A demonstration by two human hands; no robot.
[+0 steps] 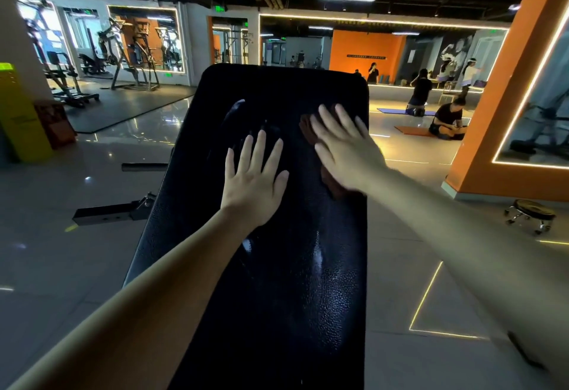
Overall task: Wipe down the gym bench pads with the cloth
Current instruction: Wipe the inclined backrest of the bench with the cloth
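A long black bench pad runs away from me through the middle of the view, with shiny wet streaks on its upper part. My left hand lies flat on the pad, fingers spread, holding nothing. My right hand presses flat on a dark brown cloth near the pad's right edge. The cloth shows above and below the palm; most of it is hidden under the hand.
The bench's metal frame sticks out to the left over a tiled floor. An orange pillar and a wheeled stool stand at the right. People sit on mats beyond. Gym machines line the far left.
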